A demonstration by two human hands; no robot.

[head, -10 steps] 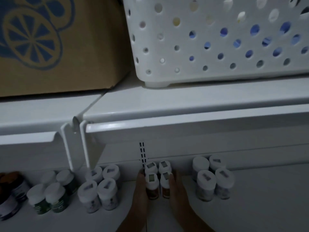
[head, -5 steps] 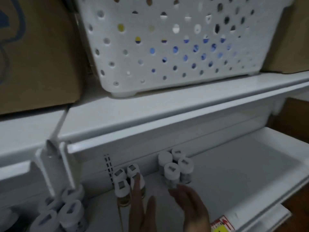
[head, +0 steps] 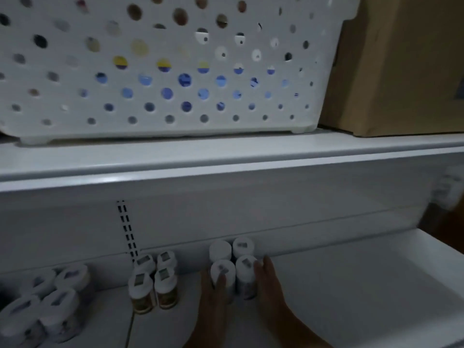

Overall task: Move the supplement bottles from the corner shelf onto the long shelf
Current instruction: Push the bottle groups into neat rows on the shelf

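Observation:
Several white-capped supplement bottles stand in square clusters on the long white shelf point(head: 351, 285). My left hand point(head: 213, 297) lies with straight fingers against the left side of the rightmost cluster point(head: 232, 262), one fingertip on a front bottle. My right hand point(head: 271, 290) presses flat against that cluster's right side. A cluster with amber bodies point(head: 153, 280) stands to the left of my hands. Further left is another cluster point(head: 50, 297), blurred and partly cut off by the frame edge.
The upper shelf point(head: 226, 159) overhangs the bottles and carries a white perforated basket point(head: 163, 71) and a cardboard box point(head: 401, 66). A slotted upright point(head: 126, 227) runs down the back wall. The shelf stretches bare to the right of my hands.
Both hands left the amber-bodied cluster and moved right to flank the rightmost cluster. The view swung to the right, so the corner shelf and its bracket dropped out of sight.

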